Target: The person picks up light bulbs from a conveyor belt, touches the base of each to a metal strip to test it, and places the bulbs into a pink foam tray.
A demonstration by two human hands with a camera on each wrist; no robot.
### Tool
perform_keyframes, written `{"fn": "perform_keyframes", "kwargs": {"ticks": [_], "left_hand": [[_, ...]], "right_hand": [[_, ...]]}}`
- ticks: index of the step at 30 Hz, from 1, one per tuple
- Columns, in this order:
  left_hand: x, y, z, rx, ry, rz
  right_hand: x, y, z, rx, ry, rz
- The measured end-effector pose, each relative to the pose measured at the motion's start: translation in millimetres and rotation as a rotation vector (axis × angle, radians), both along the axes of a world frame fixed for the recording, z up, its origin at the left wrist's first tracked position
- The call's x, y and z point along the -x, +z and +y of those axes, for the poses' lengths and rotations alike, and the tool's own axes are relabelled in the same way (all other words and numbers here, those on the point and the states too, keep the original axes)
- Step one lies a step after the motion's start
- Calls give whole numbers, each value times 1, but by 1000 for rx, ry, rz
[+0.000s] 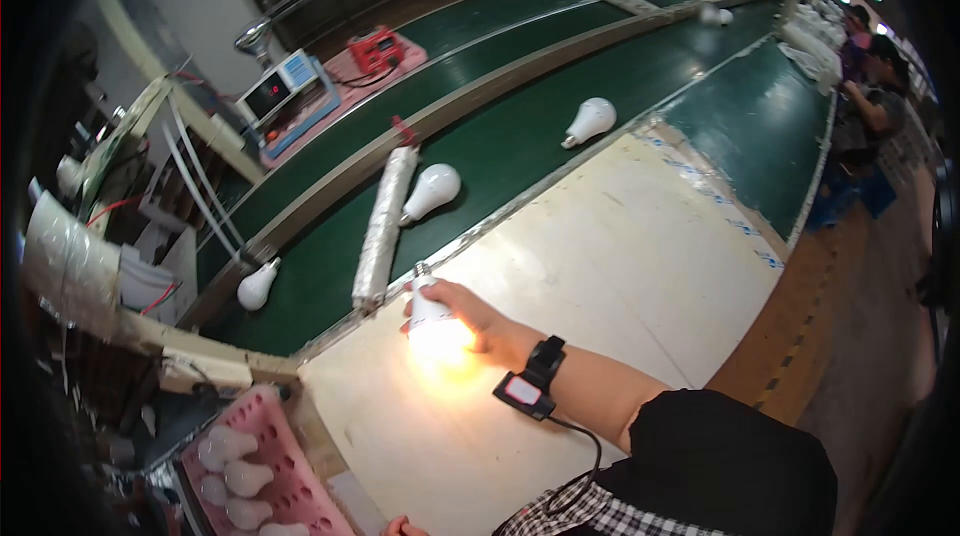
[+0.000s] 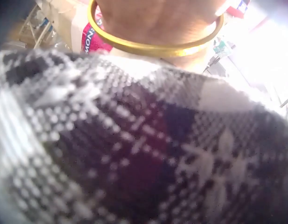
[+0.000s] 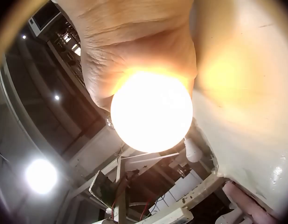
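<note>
My right hand (image 1: 468, 311) grips a glowing light bulb (image 1: 432, 328) over the cream board (image 1: 610, 256). The bulb's metal screw base points toward the green belt, its lit dome toward my body. In the right wrist view the dome is a bright white disc below the palm (image 3: 139, 37). Of my left hand (image 1: 402, 528) only a bit shows, at the bottom edge of the head view. A checked sleeve (image 2: 134, 140) and a gold bangle (image 2: 153, 49) fill most of the left wrist view, and the fingers are hidden there.
Unlit bulbs (image 1: 432, 193) lie on the green belt (image 1: 510, 121), one against a wrapped bar (image 1: 385, 226). A pink tray (image 1: 300, 471) holds several bulbs at lower left. Past the rail stand a meter (image 1: 275, 91) and a red device (image 1: 375, 51). People (image 1: 880, 86) are at far right.
</note>
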State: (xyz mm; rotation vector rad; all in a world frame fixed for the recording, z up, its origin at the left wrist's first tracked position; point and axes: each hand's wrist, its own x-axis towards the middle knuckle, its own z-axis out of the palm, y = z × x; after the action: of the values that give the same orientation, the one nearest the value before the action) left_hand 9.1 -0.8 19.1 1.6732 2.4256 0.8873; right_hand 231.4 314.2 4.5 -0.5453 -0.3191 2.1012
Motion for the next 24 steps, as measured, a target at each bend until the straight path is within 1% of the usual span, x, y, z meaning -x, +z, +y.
{"fn": "perform_keyframes", "kwargs": {"ticks": [4,5,6,8,12,14,16,18,20,22,24], "left_hand": [[6,-4,-1,2,8,-34],[4,-2,0,1,40,-30],[2,0,2,-3,34,-48],[3,0,1,-10,39,-67],[7,-5,1,-30,12,-61],[7,-5,2,-38,12,-69],[8,-1,1,-71,-20,-23],[8,-2,1,-78,-9,-34],[10,-3,0,-74,-11,-36],[12,-5,1,-141,-43,31],[12,-7,0,-141,-39,28]], "right_hand": [[-2,-3,1,-22,20,23],[-1,-2,0,-43,13,-14],[-1,-2,0,-66,0,-54],[-1,-2,0,-69,12,-56],[-4,0,0,-50,34,-6],[-3,-2,0,-87,29,-73],[1,0,-3,-76,30,-72],[7,7,5,-75,26,-70],[26,19,28,-80,-5,-212],[44,23,67,-279,-12,-221],[50,50,92,-565,-43,-605]]}}
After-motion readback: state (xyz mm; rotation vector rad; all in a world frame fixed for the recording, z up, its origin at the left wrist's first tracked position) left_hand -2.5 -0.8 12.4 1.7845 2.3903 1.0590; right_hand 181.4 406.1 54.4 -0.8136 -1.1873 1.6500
